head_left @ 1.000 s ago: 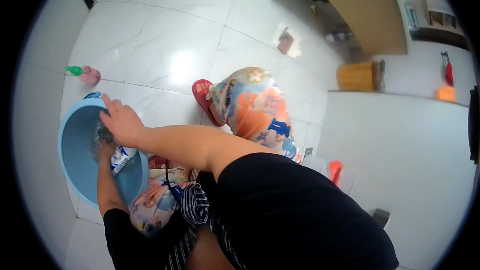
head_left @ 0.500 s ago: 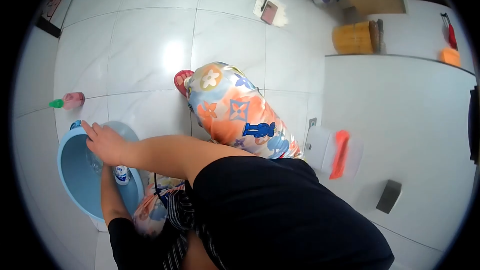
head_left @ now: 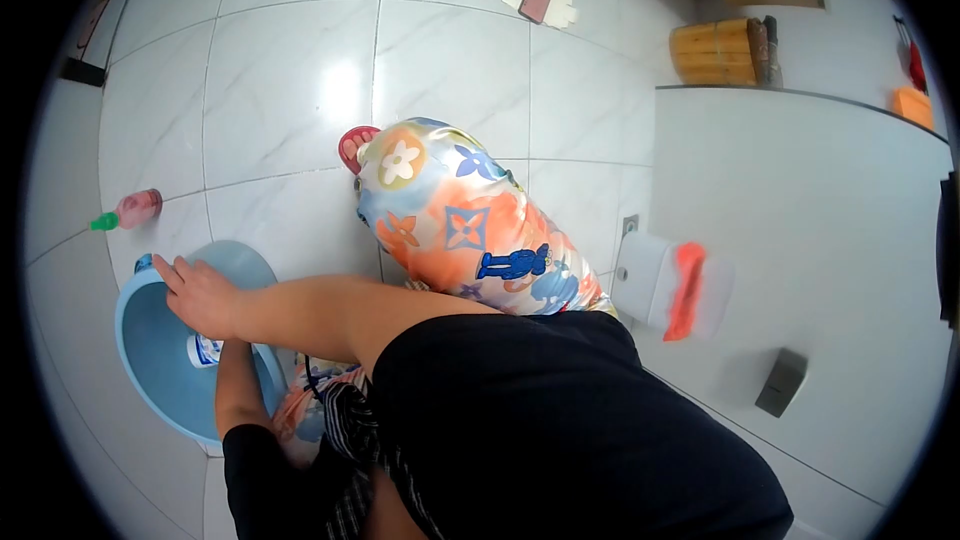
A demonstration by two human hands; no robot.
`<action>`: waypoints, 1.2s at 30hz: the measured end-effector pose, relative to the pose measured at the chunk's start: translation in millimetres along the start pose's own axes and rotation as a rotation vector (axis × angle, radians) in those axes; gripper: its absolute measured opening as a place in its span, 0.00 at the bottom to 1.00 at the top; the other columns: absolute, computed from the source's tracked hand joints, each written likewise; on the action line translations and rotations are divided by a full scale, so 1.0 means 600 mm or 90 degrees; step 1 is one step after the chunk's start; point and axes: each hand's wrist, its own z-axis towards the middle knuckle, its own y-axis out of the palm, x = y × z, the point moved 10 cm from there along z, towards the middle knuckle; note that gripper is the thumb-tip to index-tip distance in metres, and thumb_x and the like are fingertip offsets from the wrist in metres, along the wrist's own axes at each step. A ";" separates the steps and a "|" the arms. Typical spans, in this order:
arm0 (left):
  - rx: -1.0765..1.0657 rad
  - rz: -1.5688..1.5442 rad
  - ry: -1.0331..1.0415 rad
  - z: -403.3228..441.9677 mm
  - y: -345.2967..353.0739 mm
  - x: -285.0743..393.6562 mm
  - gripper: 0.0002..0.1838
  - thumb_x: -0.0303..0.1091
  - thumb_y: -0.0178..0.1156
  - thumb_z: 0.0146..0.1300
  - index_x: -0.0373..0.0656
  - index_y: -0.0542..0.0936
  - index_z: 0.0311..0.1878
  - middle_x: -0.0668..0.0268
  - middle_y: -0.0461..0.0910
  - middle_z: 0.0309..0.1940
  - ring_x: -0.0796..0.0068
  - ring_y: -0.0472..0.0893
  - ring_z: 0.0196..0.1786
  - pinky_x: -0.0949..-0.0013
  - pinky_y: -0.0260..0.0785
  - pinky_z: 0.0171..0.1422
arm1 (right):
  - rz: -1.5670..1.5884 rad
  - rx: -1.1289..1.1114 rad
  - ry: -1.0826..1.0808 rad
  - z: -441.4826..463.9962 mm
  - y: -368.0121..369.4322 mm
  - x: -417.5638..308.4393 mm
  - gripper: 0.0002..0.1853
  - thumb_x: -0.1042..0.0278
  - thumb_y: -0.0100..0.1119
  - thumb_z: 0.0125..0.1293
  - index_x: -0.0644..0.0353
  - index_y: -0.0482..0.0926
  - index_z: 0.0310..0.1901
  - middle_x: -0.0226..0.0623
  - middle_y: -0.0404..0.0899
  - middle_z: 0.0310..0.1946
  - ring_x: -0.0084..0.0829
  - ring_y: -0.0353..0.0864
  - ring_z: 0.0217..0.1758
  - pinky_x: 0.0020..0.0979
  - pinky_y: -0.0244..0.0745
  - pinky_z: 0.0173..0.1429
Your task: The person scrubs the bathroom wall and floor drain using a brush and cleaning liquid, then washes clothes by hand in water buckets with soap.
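- Light-blue basin: on the tiled floor, close to the wall.
- White-and-blue container: inside the basin, seen right next to the left forearm; contact cannot be made out.
- Left hand: covered by the right hand and forearm; cannot tell how far open it is or what it has hold of.
- Right hand: over the basin's rim, back of hand toward the camera. Fingers partly extended and spread; palm side hidden, so cannot tell if it grips the rim.
- Small blue item: at the basin's rim, by the right fingertips.
- Pink bottle, green top: on the floor, near the basin.
- Patterned trouser leg and red sandal: beside the basin.
- Phone: on white paper, well apart from the basin.
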 end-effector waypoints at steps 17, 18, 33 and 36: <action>0.018 -0.090 -0.008 -0.013 0.011 0.012 0.17 0.40 0.56 0.52 0.48 0.82 0.45 0.55 0.81 0.42 0.54 0.79 0.47 0.55 0.69 0.53 | 0.043 -0.017 -0.006 0.016 0.005 -0.011 0.10 0.70 0.56 0.50 0.65 0.77 0.34 0.60 0.52 0.66 0.48 0.64 0.60 0.36 0.70 0.48; 0.017 -0.093 -0.006 -0.014 0.013 0.013 0.17 0.39 0.56 0.52 0.48 0.82 0.45 0.55 0.81 0.41 0.54 0.79 0.47 0.55 0.69 0.53 | 0.039 -0.026 0.002 0.016 0.009 -0.011 0.09 0.70 0.56 0.51 0.64 0.77 0.33 0.60 0.52 0.66 0.47 0.64 0.60 0.36 0.70 0.48; 0.021 -0.119 -0.007 -0.008 0.020 0.021 0.16 0.39 0.56 0.52 0.48 0.82 0.44 0.55 0.81 0.40 0.53 0.79 0.46 0.55 0.69 0.52 | 0.016 -0.013 -0.023 0.017 -0.007 -0.019 0.12 0.71 0.60 0.43 0.66 0.76 0.32 0.62 0.52 0.65 0.44 0.66 0.54 0.33 0.70 0.44; 0.023 -0.120 -0.001 0.000 0.015 0.031 0.16 0.39 0.56 0.52 0.48 0.82 0.44 0.55 0.81 0.40 0.53 0.79 0.45 0.55 0.69 0.52 | 0.006 -0.022 -0.023 0.017 -0.008 -0.020 0.11 0.72 0.58 0.44 0.65 0.76 0.32 0.61 0.52 0.65 0.44 0.67 0.54 0.34 0.70 0.44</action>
